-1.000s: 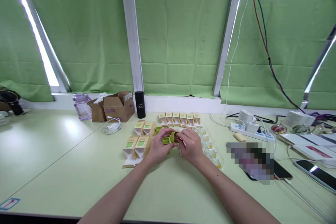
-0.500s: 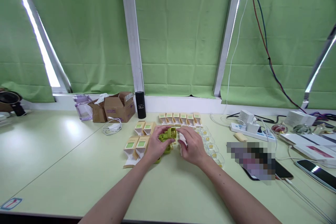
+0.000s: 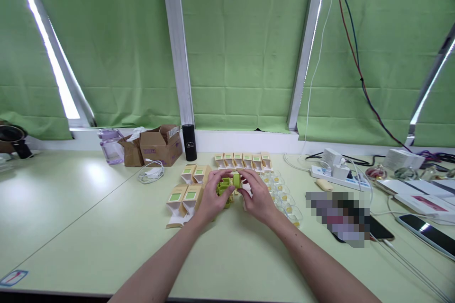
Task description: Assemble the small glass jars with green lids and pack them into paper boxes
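Above the middle of the table, a small yellow-green plastic case, square with rounded corners, is between my two hands. My left hand is closed on its left side with the thumb below. My right hand pinches it from the right, thumb and fingertips curled in. More green cases lie under and behind my left hand, partly hidden. Folded cartons with green squares stand just left of that hand. Clear round plastic pieces with yellow centres are lined up to the right of my right hand.
Behind my hands runs a row of small cartons. A black cylinder, a cardboard box and a purple jug stand at the back left. On the right are a power strip, phones and cables.
My right hand has moved left and closed on the green case, which it stood slightly apart from before. The case has turned, so its opening no longer faces me.
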A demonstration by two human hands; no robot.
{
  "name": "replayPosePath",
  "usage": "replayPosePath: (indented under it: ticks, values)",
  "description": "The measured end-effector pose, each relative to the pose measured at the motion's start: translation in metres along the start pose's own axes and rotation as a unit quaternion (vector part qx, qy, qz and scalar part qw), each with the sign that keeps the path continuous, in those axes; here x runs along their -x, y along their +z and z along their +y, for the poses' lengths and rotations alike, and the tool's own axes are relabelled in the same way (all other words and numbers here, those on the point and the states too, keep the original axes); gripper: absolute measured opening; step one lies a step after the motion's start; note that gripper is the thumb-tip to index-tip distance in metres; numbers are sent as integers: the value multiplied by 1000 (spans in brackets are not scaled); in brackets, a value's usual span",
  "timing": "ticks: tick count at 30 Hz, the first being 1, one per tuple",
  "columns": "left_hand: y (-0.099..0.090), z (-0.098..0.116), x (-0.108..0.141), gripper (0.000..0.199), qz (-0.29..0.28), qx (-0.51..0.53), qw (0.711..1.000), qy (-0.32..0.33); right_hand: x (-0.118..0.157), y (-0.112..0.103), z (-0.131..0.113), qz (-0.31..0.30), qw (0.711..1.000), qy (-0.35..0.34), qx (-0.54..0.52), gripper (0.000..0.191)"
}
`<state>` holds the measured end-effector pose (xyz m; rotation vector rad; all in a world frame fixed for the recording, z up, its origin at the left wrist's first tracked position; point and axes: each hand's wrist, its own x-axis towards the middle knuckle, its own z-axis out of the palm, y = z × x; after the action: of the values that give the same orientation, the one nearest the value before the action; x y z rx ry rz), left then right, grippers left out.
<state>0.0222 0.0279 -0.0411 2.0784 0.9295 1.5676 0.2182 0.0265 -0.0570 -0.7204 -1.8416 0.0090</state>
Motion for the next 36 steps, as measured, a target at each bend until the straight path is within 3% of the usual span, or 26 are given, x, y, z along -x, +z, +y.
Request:
replayPosePath:
  ticks: [3, 7, 36]
  values:
    - [0, -3, 0, 20, 19, -14, 1000, -4, 0, 1, 1, 16, 1000, 5, -14, 59]
    - [3, -5, 0, 14, 21, -22, 999, -17, 1, 3, 0, 21, 1000, 5, -14, 56]
    - [9, -6, -2, 19, -11, 29, 996, -82, 4, 7, -2, 14, 1000, -6, -8, 55]
